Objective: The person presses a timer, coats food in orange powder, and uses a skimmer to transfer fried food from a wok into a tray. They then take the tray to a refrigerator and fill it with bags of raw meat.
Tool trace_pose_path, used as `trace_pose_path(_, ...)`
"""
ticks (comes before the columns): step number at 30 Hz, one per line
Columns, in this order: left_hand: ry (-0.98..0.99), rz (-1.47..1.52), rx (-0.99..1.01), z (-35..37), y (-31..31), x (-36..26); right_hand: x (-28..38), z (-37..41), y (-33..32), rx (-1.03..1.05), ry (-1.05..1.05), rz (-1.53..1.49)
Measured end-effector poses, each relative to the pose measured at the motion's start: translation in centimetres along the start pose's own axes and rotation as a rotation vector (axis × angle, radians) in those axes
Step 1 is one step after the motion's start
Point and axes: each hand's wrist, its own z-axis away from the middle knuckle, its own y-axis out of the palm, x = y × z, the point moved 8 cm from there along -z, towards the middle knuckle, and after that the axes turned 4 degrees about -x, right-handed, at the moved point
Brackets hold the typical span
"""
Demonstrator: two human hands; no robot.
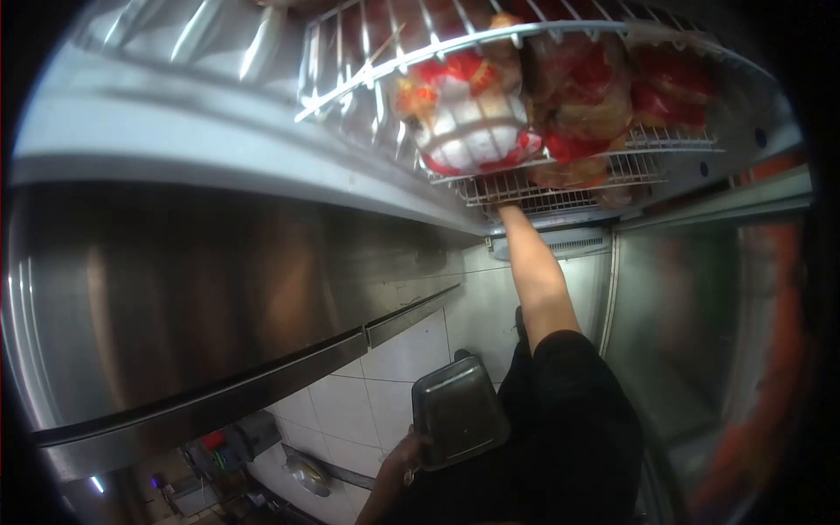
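My left hand [409, 457] grips the near left edge of a dark rectangular food container [461, 409], held low in front of my body. The container looks closed over the top, and its contents cannot be made out. My right arm stretches forward into an upright fridge, where my right hand [507, 209] reaches in at a lower wire shelf [560, 197]. Its fingers are hidden by the shelves, so what they touch does not show. Above it, an upper wire shelf [490, 38] bears several red-and-clear plastic bags of food [472, 118].
An open glass fridge door [674, 324] stands on the right. Along the left runs a stainless steel counter [201, 297]. White floor tiles [350, 407] lie below, with a metal bowl-like item [306, 475] and assorted equipment [232, 442] at lower left.
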Motion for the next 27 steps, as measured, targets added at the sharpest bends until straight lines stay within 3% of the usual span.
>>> trace_pose_path(3, -0.07, -0.064, 0.011, 1.6, -0.9, -1.9, -2.8, 2.8, -0.5, -0.142, -0.088, 0.003)
trace_pose_path(5, -0.025, -0.075, 0.133, -3.3, -2.7, 0.6, -8.0, 5.8, -3.4, -0.178, 0.444, -0.591)
trace_pose_path(6, 0.02, -0.078, 0.236, -5.3, -2.8, 1.1, -9.0, 7.3, -5.5, -0.202, 0.443, -0.558)
trace_pose_path(9, 0.151, -0.091, 0.239, -6.5, -3.9, 0.3, -10.3, 12.8, -10.5, -0.625, 0.457, -0.994)
trace_pose_path(11, 0.193, -0.086, 0.256, -9.3, -4.1, -0.1, -13.4, 15.2, -9.3, -0.525, 0.765, -1.348)
trace_pose_path(13, 0.279, -0.251, 0.247, -12.2, -5.1, 0.7, -14.8, 19.5, -10.3, -0.651, 0.941, -1.422)
trace_pose_path(14, 0.274, -0.258, 0.254, -12.2, -4.9, 0.4, -14.8, 21.0, -11.1, -0.593, 0.945, -1.451)
trace_pose_path(16, 0.462, -0.409, 0.21, -11.4, -3.9, -3.4, -13.8, 24.3, -13.6, -0.544, 0.953, -1.469)
trace_pose_path(18, 0.633, -0.352, 0.227, -14.0, -2.8, -3.2, -11.1, 27.2, -18.1, -0.496, 0.797, -1.525)
trace_pose_path(22, 0.597, -0.371, 0.261, -11.0, 0.9, -6.9, -10.4, 35.1, -22.8, -0.289, 0.868, -1.591)
trace_pose_path(24, 0.61, -0.28, 0.261, -11.6, 2.2, -7.4, -6.1, 36.8, -28.5, -0.178, 0.883, -1.556)
trace_pose_path(25, 0.715, -0.284, 0.225, -7.7, 2.6, -9.7, -3.4, 36.6, -30.9, -0.073, 0.877, -1.534)
trace_pose_path(27, 0.796, -0.317, 0.14, -4.2, 2.9, -10.8, -0.5, 36.2, -34.4, -0.107, 0.841, -1.503)
